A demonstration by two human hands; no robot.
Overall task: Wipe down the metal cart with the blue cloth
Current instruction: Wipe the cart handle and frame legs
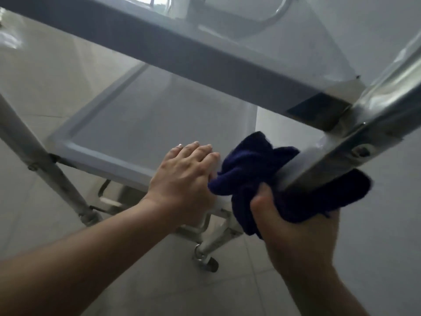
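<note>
A: Hands first: what is the right hand (296, 226) doing?

B: Gripping the blue cloth (250, 169), bunched round a corner post (341, 144) of the metal cart (136, 39), just under the upper shelf (227, 71).

A: And the left hand (184, 179)?

B: Lying flat on the lower shelf (102, 158) rim, fingers fairly straight, holding nothing, just beside the cloth. A caster (208, 263) shows below, on the tiled floor (159, 288).

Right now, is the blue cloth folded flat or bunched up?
Bunched: blue cloth crumpled round the cart leg, gripped by right hand.

right hand (296, 229) fingers: hidden under blue cloth (248, 169) | metal cart (182, 53) top: blurred, cut by upper edge
</note>
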